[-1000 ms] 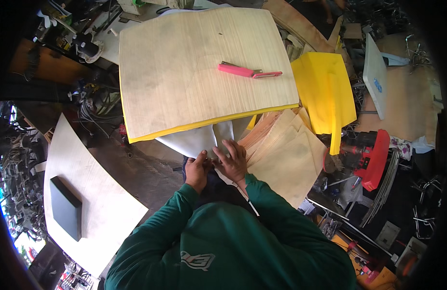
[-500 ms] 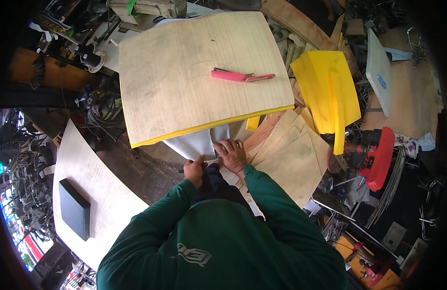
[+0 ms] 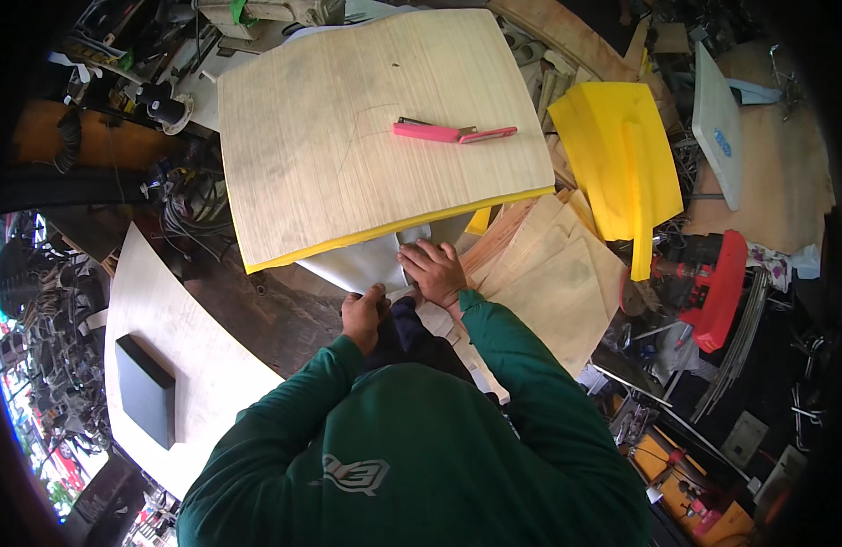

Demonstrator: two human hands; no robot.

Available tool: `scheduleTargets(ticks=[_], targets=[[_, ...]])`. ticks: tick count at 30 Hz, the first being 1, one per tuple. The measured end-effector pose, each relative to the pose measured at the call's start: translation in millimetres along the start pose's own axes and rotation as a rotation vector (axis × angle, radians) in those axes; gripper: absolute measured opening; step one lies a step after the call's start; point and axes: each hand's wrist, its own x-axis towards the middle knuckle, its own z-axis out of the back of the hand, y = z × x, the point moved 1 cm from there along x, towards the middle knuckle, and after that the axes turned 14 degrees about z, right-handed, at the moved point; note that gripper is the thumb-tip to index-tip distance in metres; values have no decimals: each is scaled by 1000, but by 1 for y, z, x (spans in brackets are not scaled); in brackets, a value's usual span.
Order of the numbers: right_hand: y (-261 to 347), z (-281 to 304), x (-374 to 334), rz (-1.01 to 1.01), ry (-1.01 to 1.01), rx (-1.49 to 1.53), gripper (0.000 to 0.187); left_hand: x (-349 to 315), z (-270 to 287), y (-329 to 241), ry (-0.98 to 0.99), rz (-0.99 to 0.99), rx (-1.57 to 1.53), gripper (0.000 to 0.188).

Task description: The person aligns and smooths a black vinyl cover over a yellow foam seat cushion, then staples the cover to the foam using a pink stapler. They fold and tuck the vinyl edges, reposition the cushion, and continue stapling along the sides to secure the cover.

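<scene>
A light grey-white sheet of material [image 3: 362, 264] hangs below the near edge of a wooden board [image 3: 302, 137] that has yellow foam along its underside. My right hand [image 3: 435, 273] lies on this sheet, fingers stretched out and pressed against it near its right side. Beside the sheet's lower edge, my left hand [image 3: 362, 317] is closed with the thumb up. A small dark bit shows by its fingers, too hidden to name. On top of the board rests a pink stapler-like tool [image 3: 430, 132], opened out.
Thin wooden sheets [image 3: 553, 283] lie fanned out to the right. Beyond them are yellow foam pieces [image 3: 612, 155] and a red power tool [image 3: 717, 292]. A curved pale board [image 3: 193, 365] at the left carries a black flat box [image 3: 146, 392]. Cables [image 3: 193, 214] lie behind it.
The view has shifted slightly, so the board sits a little higher. My left hand has turned, thumb more upward. My right hand stays on the grey-white sheet.
</scene>
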Motion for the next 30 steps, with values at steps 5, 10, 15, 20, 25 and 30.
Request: scheduleTargets(ticks=[5, 10, 15, 20, 25, 30], targets=[[1, 23, 12, 149, -85, 35, 21, -19, -7, -20, 26, 28, -63, 20], [0, 46, 22, 146, -105, 43, 13, -35, -14, -38, 30, 36, -87, 18], [-15, 67, 57, 132, -122, 124, 12, -45, -8, -56, 11, -53, 87, 21], [-50, 82, 110, 58, 97, 368, 12, -64, -6, -89, -269, -839, 896, 33], [-76, 88, 141, 50, 317, 515, 20, -52, -35, -140, -201, -1508, 1477, 35], [-86, 89, 149, 1, 416, 600, 25, -23, -46, -184, 208, -1456, 1475, 10]])
